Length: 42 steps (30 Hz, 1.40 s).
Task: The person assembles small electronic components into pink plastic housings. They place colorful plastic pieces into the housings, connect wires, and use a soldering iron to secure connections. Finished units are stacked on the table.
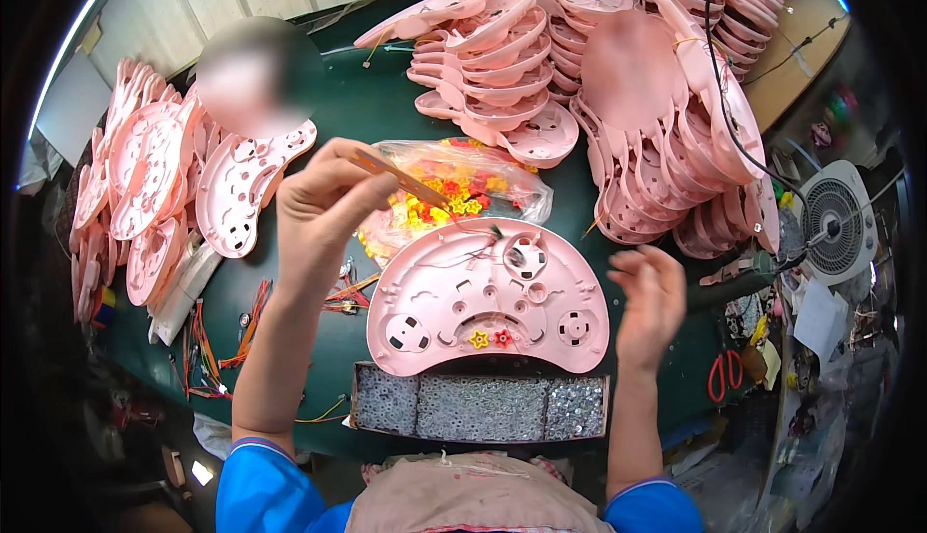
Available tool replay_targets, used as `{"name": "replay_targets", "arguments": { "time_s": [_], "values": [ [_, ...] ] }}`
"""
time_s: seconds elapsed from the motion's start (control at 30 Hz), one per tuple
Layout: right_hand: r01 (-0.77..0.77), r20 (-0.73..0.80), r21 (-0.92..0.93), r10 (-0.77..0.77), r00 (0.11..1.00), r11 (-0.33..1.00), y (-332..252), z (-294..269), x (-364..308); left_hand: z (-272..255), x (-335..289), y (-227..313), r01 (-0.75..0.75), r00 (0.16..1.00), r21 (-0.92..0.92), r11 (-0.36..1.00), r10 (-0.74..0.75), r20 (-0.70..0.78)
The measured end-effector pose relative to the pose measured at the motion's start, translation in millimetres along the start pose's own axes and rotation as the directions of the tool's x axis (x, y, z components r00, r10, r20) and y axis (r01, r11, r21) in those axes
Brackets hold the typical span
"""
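A flat orange-brown strip [410, 183] is pinched between the thumb and fingers of my left hand [333, 190], raised left of centre. Its far end points down toward thin reddish wires on a pink plastic shell [444, 287]; whether it touches them I cannot tell. The curved shell lies inner side up, with round openings and moulded posts. A yellow star-shaped piece [479, 339] and a red star-shaped piece [502, 338] sit near its lower middle. Just off the shell's right edge, my right hand [649, 306] is empty, its fingers loosely bent and apart.
A compartmented box [483, 403] of small metal parts sits below the shell. Behind it lies a plastic bag [521, 190] of yellow and red pieces. Pink shells are stacked left [145, 171] and right [666, 147]. Wires [208, 354], red scissors [724, 376] and a fan [838, 219] flank the work.
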State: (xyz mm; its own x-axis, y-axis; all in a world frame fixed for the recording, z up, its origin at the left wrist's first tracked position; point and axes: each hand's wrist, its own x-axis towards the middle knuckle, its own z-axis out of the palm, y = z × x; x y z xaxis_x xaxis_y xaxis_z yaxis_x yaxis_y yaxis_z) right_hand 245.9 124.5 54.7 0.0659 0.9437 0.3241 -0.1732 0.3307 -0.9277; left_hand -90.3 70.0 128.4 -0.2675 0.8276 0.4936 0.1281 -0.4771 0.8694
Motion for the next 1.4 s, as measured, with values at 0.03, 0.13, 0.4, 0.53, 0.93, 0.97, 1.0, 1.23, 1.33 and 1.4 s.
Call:
{"name": "replay_targets", "arguments": {
  "time_s": [0.03, 0.13, 0.4, 0.53, 0.93, 0.97, 1.0, 1.23, 1.33, 1.4],
  "values": [
    [0.213, -0.09, -0.012, -0.213, 0.973, 0.977, -1.2, -19.6, -3.4, 4.3, -1.1, -1.0, -0.005, 1.0, 0.013, 1.0, 0.005, -0.004],
    [0.629, -0.228, -0.318, -0.701, 0.676, 0.71, -21.3, -77.7, 4.6, 20.0, -10.5, -13.9, 0.054, 0.996, -0.021, 0.998, -0.053, 0.066],
    [0.081, 0.252, -0.184, -0.032, 0.967, 0.98, 18.8, -175.3, 45.1, 17.8, 14.5, -17.9, 0.452, 0.891, -0.438, 0.777, -0.413, 0.187],
    [0.109, 0.064, -0.218, -0.097, 0.993, 0.97, 22.4, -172.7, 21.3, 5.3, 33.3, 13.5, 0.351, 0.934, -0.34, 0.872, -0.352, 0.062],
    [-0.209, 0.468, 0.359, 0.018, 0.884, 0.91, -45.6, -88.4, -51.7, 59.1, -88.7, -49.1, 0.098, 0.919, 0.4, 0.911, -0.237, 0.316],
    [-0.188, 0.427, 0.374, 0.011, 0.904, 0.908, -45.7, -73.7, -62.2, 59.3, -98.9, -51.6, 0.124, 0.918, 0.385, 0.915, -0.253, 0.306],
    [-0.162, 0.386, 0.387, 0.0, 0.922, 0.908, -42.8, -61.1, -71.3, 61.8, -106.4, -52.9, 0.147, 0.917, 0.367, 0.918, -0.265, 0.297],
    [-0.092, 0.417, 0.252, -0.022, 0.909, 0.963, -4.4, -22.4, -88.4, 74.7, -157.4, -51.6, -0.205, 0.888, 0.503, 0.839, -0.057, 0.456],
    [-0.112, 0.394, 0.263, -0.001, 0.919, 0.958, -10.0, -18.1, -91.9, 78.3, -170.5, -62.9, -0.342, 0.849, 0.482, 0.807, 0.045, 0.527],
    [-0.068, 0.367, 0.258, -0.033, 0.93, 0.964, -20.6, -11.3, -94.0, 87.2, -174.0, -65.6, -0.385, 0.811, 0.448, 0.807, 0.064, 0.582]
  ]
}}
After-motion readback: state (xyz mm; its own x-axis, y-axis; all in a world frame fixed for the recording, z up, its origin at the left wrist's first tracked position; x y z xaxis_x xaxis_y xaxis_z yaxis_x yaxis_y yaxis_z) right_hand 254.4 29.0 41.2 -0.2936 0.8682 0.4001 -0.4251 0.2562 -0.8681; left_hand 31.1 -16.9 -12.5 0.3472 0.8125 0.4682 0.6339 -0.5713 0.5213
